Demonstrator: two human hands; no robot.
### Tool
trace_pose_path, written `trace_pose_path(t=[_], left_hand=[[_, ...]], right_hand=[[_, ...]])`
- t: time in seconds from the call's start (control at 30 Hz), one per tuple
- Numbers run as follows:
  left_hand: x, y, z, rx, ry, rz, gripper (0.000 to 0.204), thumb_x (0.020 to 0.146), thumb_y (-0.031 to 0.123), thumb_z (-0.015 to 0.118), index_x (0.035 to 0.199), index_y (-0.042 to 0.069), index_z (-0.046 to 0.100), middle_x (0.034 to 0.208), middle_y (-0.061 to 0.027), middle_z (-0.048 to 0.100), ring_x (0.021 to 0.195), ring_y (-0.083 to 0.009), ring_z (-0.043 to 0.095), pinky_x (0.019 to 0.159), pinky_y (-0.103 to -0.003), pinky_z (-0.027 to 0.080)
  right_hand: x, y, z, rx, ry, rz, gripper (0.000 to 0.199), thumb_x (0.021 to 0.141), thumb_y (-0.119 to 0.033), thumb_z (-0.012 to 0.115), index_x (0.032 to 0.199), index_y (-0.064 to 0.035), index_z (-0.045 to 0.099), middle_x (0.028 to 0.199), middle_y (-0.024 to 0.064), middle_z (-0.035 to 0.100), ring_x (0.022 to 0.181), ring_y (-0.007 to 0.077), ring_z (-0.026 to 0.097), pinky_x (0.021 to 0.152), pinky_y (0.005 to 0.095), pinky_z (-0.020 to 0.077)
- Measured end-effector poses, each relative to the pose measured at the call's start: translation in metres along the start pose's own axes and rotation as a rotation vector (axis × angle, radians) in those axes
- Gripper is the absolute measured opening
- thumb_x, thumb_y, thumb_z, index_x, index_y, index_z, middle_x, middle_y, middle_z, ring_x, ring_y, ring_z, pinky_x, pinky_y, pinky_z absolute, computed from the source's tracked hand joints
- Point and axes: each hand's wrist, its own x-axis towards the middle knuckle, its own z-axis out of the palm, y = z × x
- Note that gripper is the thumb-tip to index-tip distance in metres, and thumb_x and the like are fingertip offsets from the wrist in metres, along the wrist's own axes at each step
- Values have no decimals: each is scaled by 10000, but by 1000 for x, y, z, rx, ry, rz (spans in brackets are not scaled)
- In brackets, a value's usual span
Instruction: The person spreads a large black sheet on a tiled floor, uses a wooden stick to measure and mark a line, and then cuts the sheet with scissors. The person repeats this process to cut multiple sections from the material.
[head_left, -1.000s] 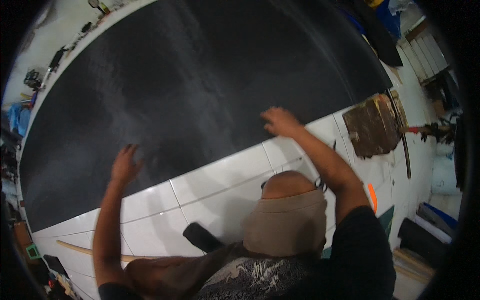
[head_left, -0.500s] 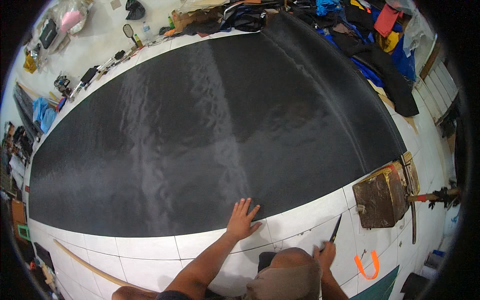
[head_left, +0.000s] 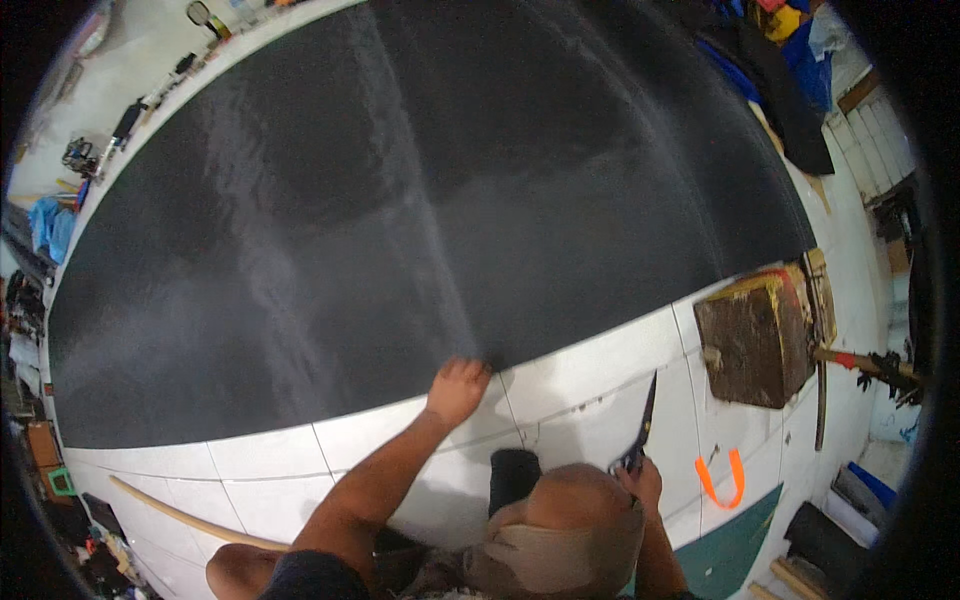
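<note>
a: nearest in, what's the right hand [head_left: 640, 478] doing?

b: it's clenched round the handles of a pair of black scissors [head_left: 642, 425], low and close to the body. the blades point up and away from it over the white tiled floor [head_left: 580, 375], toward the sheet's edge but not reaching it.

a: and the left hand [head_left: 458, 388]?

b: further out, and the nearer of the two to the material. it lies palm down, fingers loosely spread, gripping nothing, fingertips touching the near edge of the big black woven sheet [head_left: 420, 200].

a: how does the sheet lie from there?

b: it spreads ahead of both hands, its long axis running left to right, the near edge slanting up to the right. right of the scissors an orange u-shaped clip [head_left: 722, 480] lies on the tiles, and beyond it a brown board [head_left: 752, 340].
</note>
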Motion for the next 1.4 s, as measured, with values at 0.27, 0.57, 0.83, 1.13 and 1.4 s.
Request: trace_pose_path(t=[0.27, 0.57, 0.83, 1.13, 1.4], left_hand=[[-5, 9, 10, -30, 192, -42, 215, 821, 99, 588, 1002, 46, 691, 994, -104, 634, 948, -308, 628, 983, -472, 506], [-1, 16, 9, -108, 245, -82, 221, 819, 92, 585, 1006, 43, 693, 988, -86, 634, 980, -291, 629, 1012, -453, 493], [4, 25, -2, -155, 182, -262, 221, 815, 120, 672, 1018, 37, 646, 1002, -115, 592, 998, -310, 587, 864, -443, 531], [7, 30, 5, -190, 332, -286, 152, 806, 139, 688, 938, 66, 666, 906, -103, 582, 921, -321, 593, 868, -440, 532], [7, 30, 12, -171, 361, -242, 102, 802, 128, 689, 893, 84, 671, 907, -77, 615, 919, -304, 607, 993, -484, 482]], right_hand=[[-8, -71, 45, 944, -533, 286, 340, 819, -181, 769, 1018, 25, 586, 932, 96, 657, 841, 195, 617, 761, 337, 509], [-22, -37, 121, 304, -469, -4, 384, 888, -417, 723, 871, -58, 589, 730, -25, 517, 692, 106, 440, 602, 306, 360], [18, -140, 75, 424, -831, 43, 611, 906, -576, 615, 1021, 23, 576, 996, 203, 646, 941, 297, 592, 853, 438, 446], [5, -165, 77, 412, -751, 16, 569, 902, -535, 636, 1055, 12, 603, 997, 204, 665, 993, 323, 627, 885, 431, 458], [4, -180, 67, 356, -733, -5, 575, 892, -541, 644, 1058, 9, 615, 1011, 227, 678, 1007, 371, 644, 893, 444, 470]])
